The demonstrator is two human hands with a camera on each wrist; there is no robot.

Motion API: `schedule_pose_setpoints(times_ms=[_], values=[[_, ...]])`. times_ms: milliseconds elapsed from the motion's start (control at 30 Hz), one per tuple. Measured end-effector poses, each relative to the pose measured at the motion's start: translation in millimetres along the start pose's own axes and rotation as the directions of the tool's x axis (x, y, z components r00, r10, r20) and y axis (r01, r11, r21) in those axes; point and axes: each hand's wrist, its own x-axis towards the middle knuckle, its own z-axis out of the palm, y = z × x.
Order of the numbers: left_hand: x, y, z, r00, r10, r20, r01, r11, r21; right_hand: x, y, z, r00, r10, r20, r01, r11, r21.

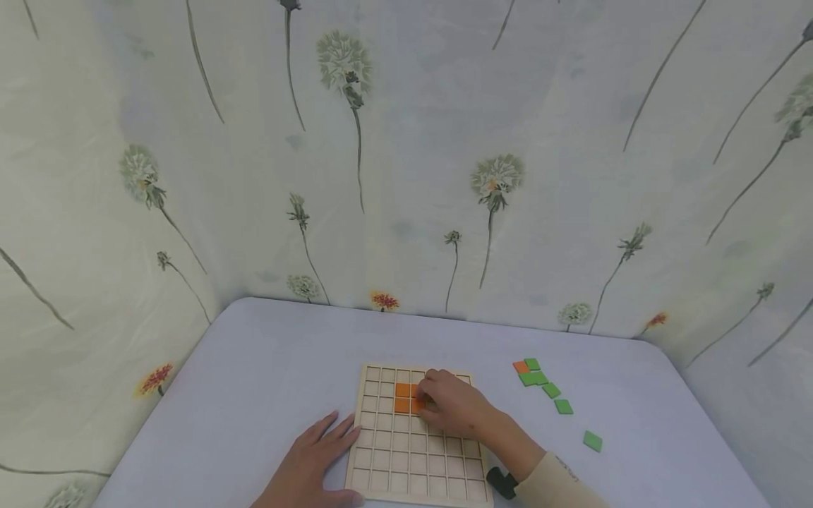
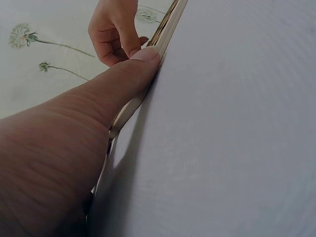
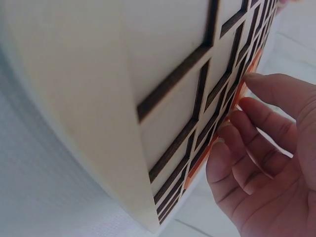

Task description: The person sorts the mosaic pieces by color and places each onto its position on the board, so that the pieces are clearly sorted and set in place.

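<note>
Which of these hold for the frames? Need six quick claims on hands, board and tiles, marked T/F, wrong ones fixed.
1. The right hand is at the orange tiles on the wooden grid board. True.
2. The left hand rests on the green tiles. False: it is at the left edge of the wooden grid board.
3. A loose orange tile lies beside green tiles, right of the wooden grid board. True.
4. The tiles visible on the wooden grid board are green. False: they are orange.
5. Some cells of the wooden grid board hold no tile. True.
6. All the green tiles form one tidy stack. False: they are spread over the tabletop.
</note>
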Motion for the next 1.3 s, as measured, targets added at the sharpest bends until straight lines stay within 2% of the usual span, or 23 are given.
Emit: schedule_pose_setpoints(times_ms=[467,767,1100,1300], values=[[0.9,-3.3,3.6,1.000,0.010,0.000,-0.010,1.000,0.018,-3.6,1,0,1.000,-0.008,-0.007,0.008,1.000,0.018],[-0.2,-3.6,4.5,1.000,0.017,-0.021,-0.016,1.000,0.017,-11.5,3,-13,0.999,0.050,0.001,-0.050,0.997,0.059],[-0.9,0.3,0.1,1.000,-0.004,0.006,0.004,1.000,0.018,-25.4,23,-33,0.995,0.098,-0.029,-0.094,0.988,0.122],[-2.0,3.8,-1.6,1.000,-0.018,0.013,0.018,1.000,0.002,-35.8,44,-39,0.986,0.135,-0.103,-0.122,0.985,0.119]])
